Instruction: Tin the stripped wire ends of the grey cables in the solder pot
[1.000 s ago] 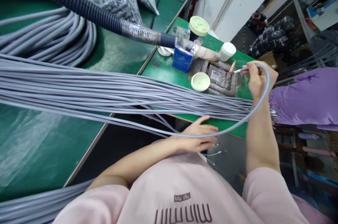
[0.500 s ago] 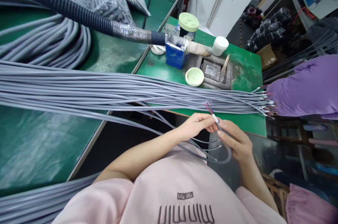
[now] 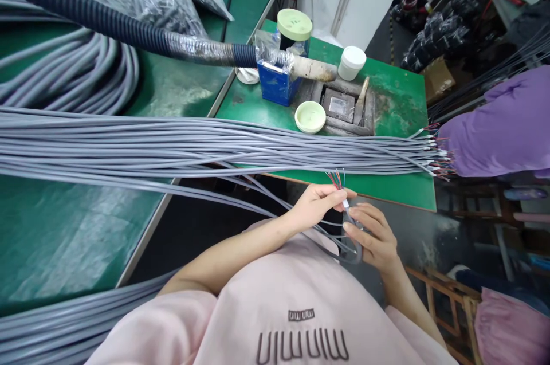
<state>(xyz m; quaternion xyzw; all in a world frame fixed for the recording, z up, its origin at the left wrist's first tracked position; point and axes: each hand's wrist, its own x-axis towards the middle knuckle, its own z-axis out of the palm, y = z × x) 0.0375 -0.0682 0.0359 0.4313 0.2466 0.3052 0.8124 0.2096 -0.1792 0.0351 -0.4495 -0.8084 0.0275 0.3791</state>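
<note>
Grey cable (image 3: 358,254), the workpiece, is positioned at the front of the torso, bent back on itself; its stripped end, taken here as the dial centre, points towards 12 o'clock, with a white sleeve (image 3: 345,203) below fanned coloured wires (image 3: 336,179).

Left hand (image 3: 320,204): enters from 8 o'clock; thumb and forefinger pinch the cable at the white sleeve, just under the wires. Right hand (image 3: 373,233): lies at 4 o'clock; fingers are curled loosely against the jacket below the sleeve; whether they grip it cannot be told.

Change of state: one second ago the right hand held the end at the dark framed tray (image 3: 356,127), with the left hand unoccupied; the end is now well apart from that tray, which stands at 12 o'clock, and both hands are at it; compared with half a second ago, the right fingers look slacker. Judged from this, handling has passed from the tray to the hands, with the left hand apparently now the main support.

Surroundings: a cable bundle (image 3: 258,150) crosses the green bench from 9 to 2 o'clock, close beyond the wires; a pale green dish (image 3: 310,118) and a blue bin (image 3: 277,85) stand at 11 o'clock; a white jar (image 3: 352,62) stands at 12 o'clock, beyond the tray; a person in purple clothing (image 3: 498,124) is between 2 and 3 o'clock.
</note>
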